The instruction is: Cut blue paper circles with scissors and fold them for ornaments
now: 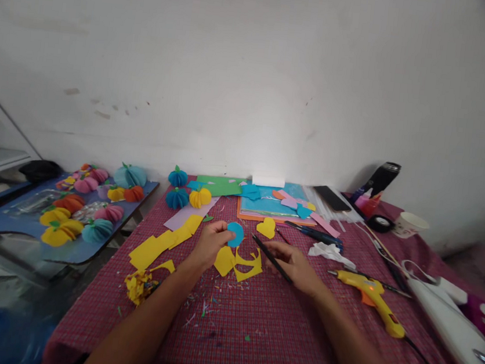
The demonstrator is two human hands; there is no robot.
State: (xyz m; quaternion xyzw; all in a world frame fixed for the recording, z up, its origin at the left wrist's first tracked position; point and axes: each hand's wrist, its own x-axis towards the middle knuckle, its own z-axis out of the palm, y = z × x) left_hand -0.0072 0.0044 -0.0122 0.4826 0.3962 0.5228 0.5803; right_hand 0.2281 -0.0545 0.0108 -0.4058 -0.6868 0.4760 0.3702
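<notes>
Between thumb and fingers, my left hand (213, 242) pinches a blue paper disc (235, 235) above the table. My right hand (292, 265) is closed on a slim black stick-shaped tool (275, 259), whose tip points at the disc without touching it; its exact kind is unclear. Under the hands lie a yellow paper piece (225, 261) and a yellow offcut with curved cuts (249, 273). Just behind them is a small stack of yellow paper shapes (266, 227). Yellow paper strips (154, 248) lie left of my left hand.
A yellow glue gun (372, 296) lies at right, its cord running off the front. Paper pumpkins (177, 199) stand at the back left, more on a blue side table (143, 208). Coloured sheets (261, 204), a black bottle (383, 179) and a paper cup (410, 223) are at the back.
</notes>
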